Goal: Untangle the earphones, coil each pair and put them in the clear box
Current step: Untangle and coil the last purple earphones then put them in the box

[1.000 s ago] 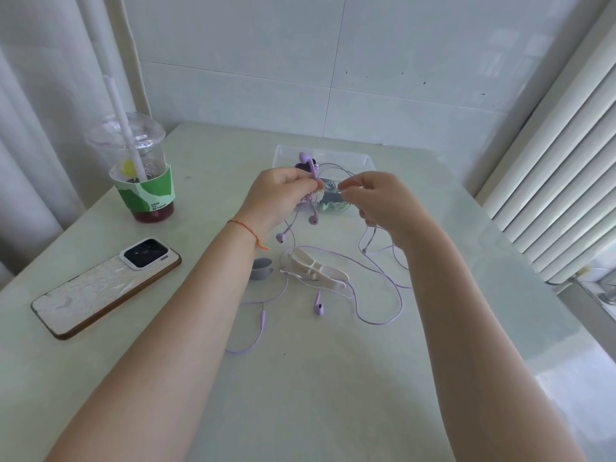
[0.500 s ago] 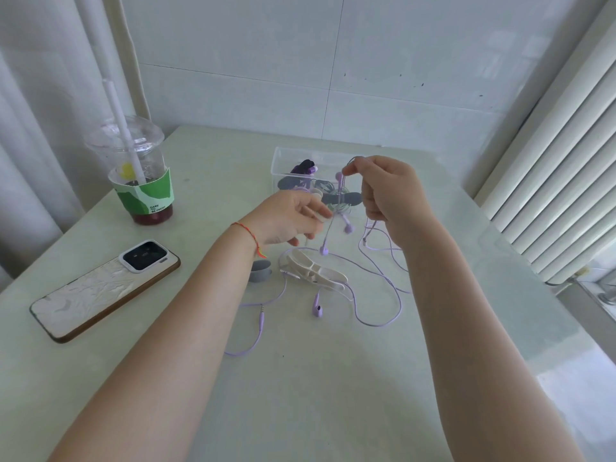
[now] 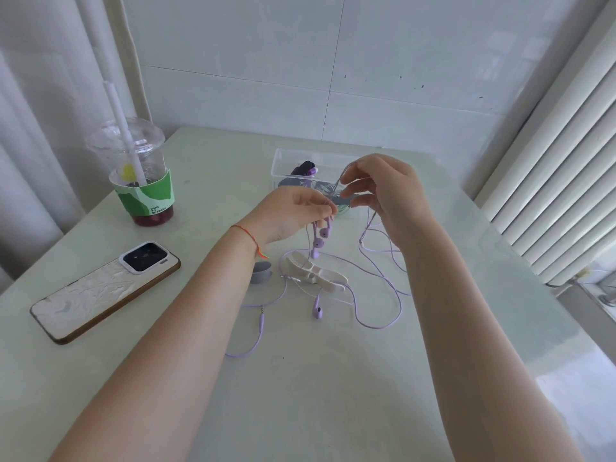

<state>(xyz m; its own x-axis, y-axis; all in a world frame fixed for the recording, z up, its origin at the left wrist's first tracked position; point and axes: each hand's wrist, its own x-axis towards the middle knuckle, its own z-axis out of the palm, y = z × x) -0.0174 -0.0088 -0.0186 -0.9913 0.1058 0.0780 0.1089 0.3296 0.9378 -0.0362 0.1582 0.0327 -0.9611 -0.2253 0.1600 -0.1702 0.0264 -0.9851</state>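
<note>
Comparing with half a second ago, I see the left hand (image 3: pixel 293 213) has risen and now pinches the thin lilac earphone cable (image 3: pixel 378 275) at its fingertips, close to the right hand (image 3: pixel 383 191), which has dropped slightly and pinches the same cable between thumb and forefinger, the other fingers loosely spread. A short strand runs taut between the two pinches, in the air just in front of the clear plastic box (image 3: pixel 283 161). Two lilac earbuds (image 3: pixel 321 236) hang below the left hand; a third earbud (image 3: pixel 317 310) and the jack plug (image 3: pixel 262 316) lie on the pale green table (image 3: pixel 300 395), the cable looping loosely around a cream plastic clip (image 3: pixel 316 273). The box already holds dark coiled earphones. The white-backed phone (image 3: pixel 100 293) and iced drink cup (image 3: pixel 140 175) sit well apart on the left; open tabletop lies near me.
</note>
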